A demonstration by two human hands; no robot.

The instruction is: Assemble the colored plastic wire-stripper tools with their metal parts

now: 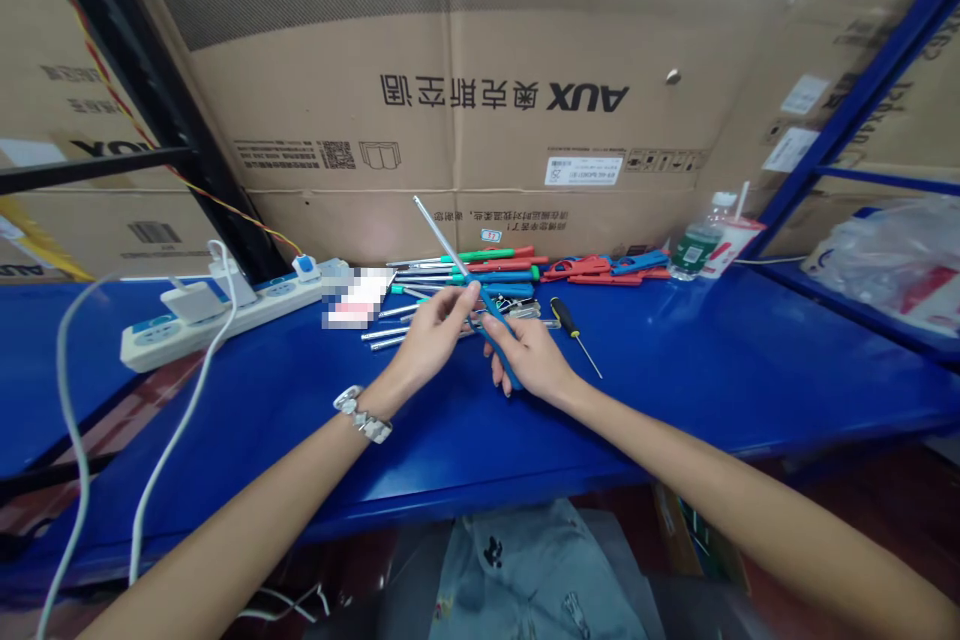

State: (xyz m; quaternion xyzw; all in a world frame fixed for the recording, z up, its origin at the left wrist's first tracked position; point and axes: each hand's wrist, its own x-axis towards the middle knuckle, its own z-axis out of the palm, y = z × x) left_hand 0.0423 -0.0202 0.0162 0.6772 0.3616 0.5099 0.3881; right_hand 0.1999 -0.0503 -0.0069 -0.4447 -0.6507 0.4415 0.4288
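A blue-handled screwdriver (441,238) with a long metal shaft is held aslant above the table, shaft pointing up and to the left. The shape of its tip is too small to tell. My right hand (531,358) is closed around its handle. Near the base of the shaft, my left hand (439,325) pinches it between closed fingers. Behind both hands lies a pile of similar long-shafted tools (487,265) with green, red and blue handles, partly hidden by the hands. A black-and-yellow screwdriver (566,318) rests on the table just right of my right hand.
The blue table (675,380) backs onto a large cardboard box (487,20). Red and blue plastic-handled tools (600,267), a bottle (697,240) and a cup with a straw (731,245) stand toward the right. A power strip (247,320) with white cables lies at left.
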